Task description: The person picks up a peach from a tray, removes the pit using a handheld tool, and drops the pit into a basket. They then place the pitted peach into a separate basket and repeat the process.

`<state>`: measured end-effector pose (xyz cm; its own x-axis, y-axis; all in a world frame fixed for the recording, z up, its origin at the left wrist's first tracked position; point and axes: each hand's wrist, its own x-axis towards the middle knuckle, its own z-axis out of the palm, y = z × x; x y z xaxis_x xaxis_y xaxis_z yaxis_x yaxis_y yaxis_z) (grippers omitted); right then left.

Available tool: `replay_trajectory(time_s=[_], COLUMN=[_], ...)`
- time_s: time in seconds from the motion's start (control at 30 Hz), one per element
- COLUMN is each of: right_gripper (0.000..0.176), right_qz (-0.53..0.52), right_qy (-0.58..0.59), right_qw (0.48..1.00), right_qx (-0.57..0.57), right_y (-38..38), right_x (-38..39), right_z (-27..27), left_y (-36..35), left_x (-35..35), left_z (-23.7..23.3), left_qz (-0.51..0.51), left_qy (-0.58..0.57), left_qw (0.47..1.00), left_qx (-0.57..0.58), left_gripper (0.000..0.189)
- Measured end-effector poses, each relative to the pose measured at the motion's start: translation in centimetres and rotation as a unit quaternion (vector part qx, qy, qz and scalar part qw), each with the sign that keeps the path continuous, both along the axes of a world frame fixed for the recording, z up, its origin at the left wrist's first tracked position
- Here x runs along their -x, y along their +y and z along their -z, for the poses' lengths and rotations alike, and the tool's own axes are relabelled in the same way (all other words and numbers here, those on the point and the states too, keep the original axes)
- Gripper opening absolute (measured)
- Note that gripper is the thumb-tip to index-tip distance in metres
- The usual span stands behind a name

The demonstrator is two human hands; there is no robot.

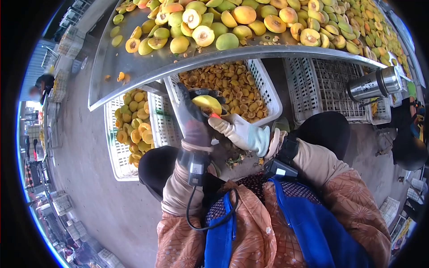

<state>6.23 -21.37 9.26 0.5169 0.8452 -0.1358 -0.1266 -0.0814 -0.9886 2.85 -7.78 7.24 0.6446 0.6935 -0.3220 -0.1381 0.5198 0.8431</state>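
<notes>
My left hand [195, 120], in a dark glove, is closed around a yellow peach half [207, 104], its cut side tilted toward me. In a white glove, my right hand [233, 132] meets it from the right. A small red tool [215, 115] shows between the right thumb and fingers, right against the fruit; its working end is hidden, so its kind cannot be made out. Just beyond both hands, a white crate [271, 91] holds many brown-orange fruit scraps [232, 85].
Above, a metal table [134, 78] carries heaped peach halves [245, 15]. A white crate [120, 165] of peach halves stands at left. On the right are stacked white crates [304, 89], a steel thermos [374, 84] and another person [409, 129]. One more person [44, 82] is far left.
</notes>
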Motion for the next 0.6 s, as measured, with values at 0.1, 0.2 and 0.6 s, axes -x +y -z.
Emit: replay_trajectory(time_s=[0.1, 0.2, 0.6], right_gripper=[0.063, 0.056, 0.047], right_qz=[-0.081, -0.188, 0.078], right_qy=[0.098, 0.478, -0.344], right_qw=[0.987, 0.854, 0.906], right_qx=[0.093, 0.087, 0.236], right_y=[-0.5, -0.9, -1.4], right_x=[-0.7, -1.4, -3.7], right_z=[-1.2, 0.1, 2.5], left_y=[-0.9, -0.6, 12.2], left_x=[0.2, 0.6, 7.4], left_z=[-2.2, -1.9, -3.4], left_qz=[0.009, 0.024, -0.282], left_qy=[0.009, -0.007, 0.341], left_qw=[0.998, 0.998, 0.726], left_qx=[0.062, 0.059, -0.526], left_gripper=[0.059, 0.060, 0.050])
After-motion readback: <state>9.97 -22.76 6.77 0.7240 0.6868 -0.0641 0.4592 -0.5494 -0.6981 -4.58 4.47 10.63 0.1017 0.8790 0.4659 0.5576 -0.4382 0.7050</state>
